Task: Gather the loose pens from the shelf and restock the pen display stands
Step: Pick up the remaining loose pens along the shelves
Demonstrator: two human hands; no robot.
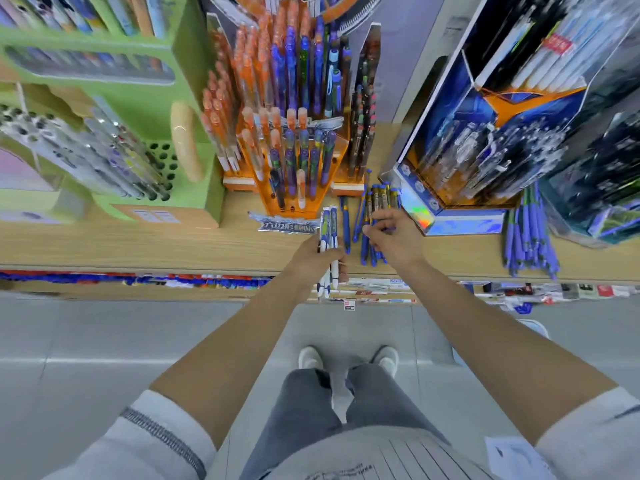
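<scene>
The left hand (318, 252) is at the front edge of the wooden shelf (138, 244), and its fingers are curled tightly around a small bundle of white and blue pens (329, 230) that points toward the orange display stand (294, 150). Just beside it, the right hand (394, 237) is over the loose blue pens (363, 209), which lie on the shelf between the orange stand and the blue display stand (467, 188); its fingers are bent down and touch these pens, but I cannot tell if they pinch one. Another heap of blue pens (530, 244) lies near the front edge, further to the right.
</scene>
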